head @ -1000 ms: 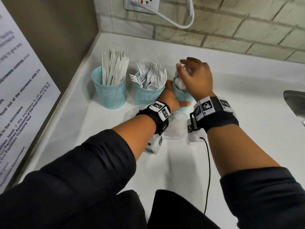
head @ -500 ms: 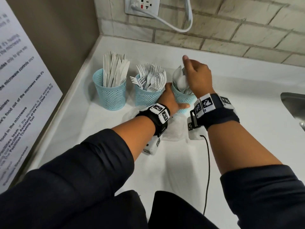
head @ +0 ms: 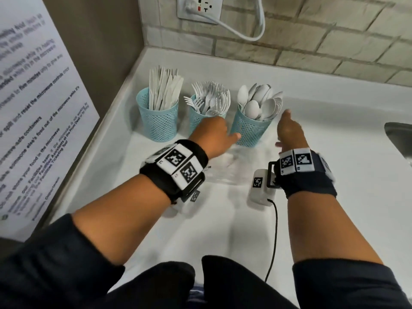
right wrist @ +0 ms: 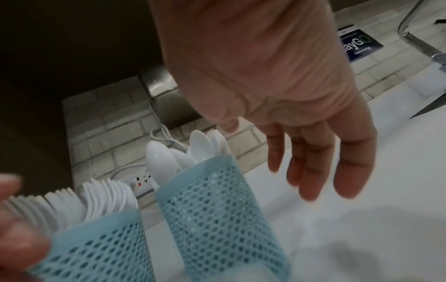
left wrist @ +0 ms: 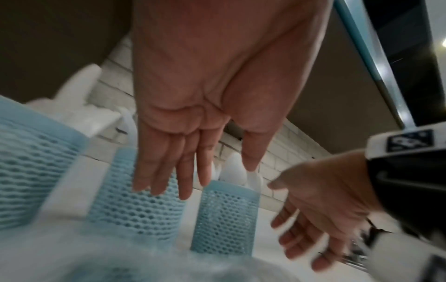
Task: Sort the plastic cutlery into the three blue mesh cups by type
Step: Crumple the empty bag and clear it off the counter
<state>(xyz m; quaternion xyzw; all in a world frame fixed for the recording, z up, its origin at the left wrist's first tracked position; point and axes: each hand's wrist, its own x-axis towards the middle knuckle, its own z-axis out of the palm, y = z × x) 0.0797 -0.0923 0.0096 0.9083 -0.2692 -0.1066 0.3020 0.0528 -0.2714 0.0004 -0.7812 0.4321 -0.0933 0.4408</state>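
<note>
We find three mesh cups in a row near the far left corner: knife cup [head: 158, 118], fork cup [head: 199, 119], spoon cup [head: 250, 130]. Narrow gaps separate them. The side panel [head: 95, 52] blocks the left, the brick wall [head: 312, 41] the far side. Bare countertop [head: 334, 141] lies right and near. A sink edge [head: 399, 134] bounds the far right.

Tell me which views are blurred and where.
Head view: cups and cutlery sharp, the spoon cup crisp; the right hand slightly smeared. Left wrist view: the near knife cup and bottom edge heavily blurred, the left hand soft. Right wrist view: the fork cup soft, bottom-right corner hazy.
</note>
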